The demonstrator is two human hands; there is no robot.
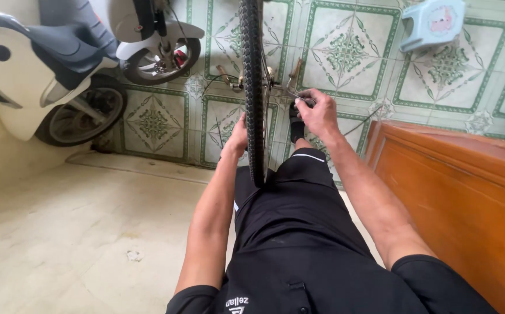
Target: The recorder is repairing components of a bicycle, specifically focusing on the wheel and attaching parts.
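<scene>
A black bicycle wheel (253,81) stands upright in front of me, seen edge-on, its knobby tyre running from the top of the view down to my black shorts. My left hand (237,138) is pressed against the left side of the wheel, its fingers hidden behind the tyre. My right hand (317,114) is on the right side near the hub, closed on a thin metal tool (295,93) that reaches toward the axle (269,78). A black shoe shows just below that hand.
Two scooters (61,64) are parked at the upper left, their wheels on the green patterned tiles (345,52). A wooden cabinet (467,192) fills the right side. A pale blue plastic stool (435,23) stands at the top right. Cream floor lies at the lower left.
</scene>
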